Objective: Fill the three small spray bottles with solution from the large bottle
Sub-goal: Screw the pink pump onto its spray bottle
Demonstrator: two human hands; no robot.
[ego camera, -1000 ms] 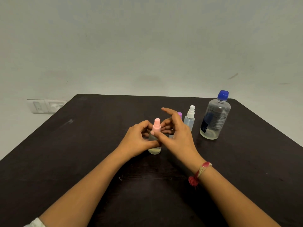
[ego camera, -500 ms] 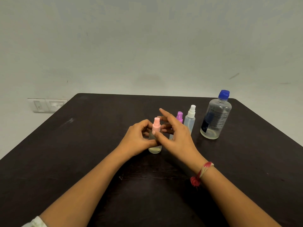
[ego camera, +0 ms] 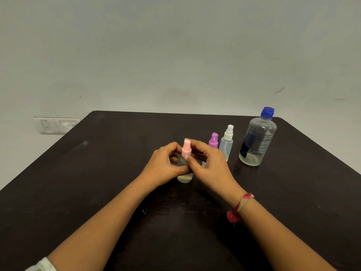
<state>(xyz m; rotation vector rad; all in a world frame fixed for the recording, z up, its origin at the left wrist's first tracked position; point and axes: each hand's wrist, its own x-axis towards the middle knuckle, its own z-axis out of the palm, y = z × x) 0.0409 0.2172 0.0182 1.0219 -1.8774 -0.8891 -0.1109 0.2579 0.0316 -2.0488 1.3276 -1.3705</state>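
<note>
A dark wooden table [ego camera: 78, 192] fills the lower part of the view, standing against a pale wall [ego camera: 175, 55] that carries a white switch plate [ego camera: 56, 125] at the left, just behind the table's far left corner. At the far right of the table stands the large bottle [ego camera: 257, 139], upright, clear, with a blue cap [ego camera: 267, 111] on and only a low layer of liquid at its bottom. To its left, near but apart, stands the white-capped spray bottle [ego camera: 226, 143], and just beside that one the purple-capped spray bottle [ego camera: 213, 141], whose lower body is hidden behind the right hand. The pink-capped spray bottle [ego camera: 185, 163] stands upright near the middle of the table, with a little pale liquid at its bottom. The left hand [ego camera: 164, 167] is wrapped around this bottle's body, its fingers curled closed on it. The right hand [ego camera: 211, 169] has its thumb and fingers pinched on the pink spray top [ego camera: 186, 149]. A red and cream thread band [ego camera: 239, 206] circles the right wrist.
</note>
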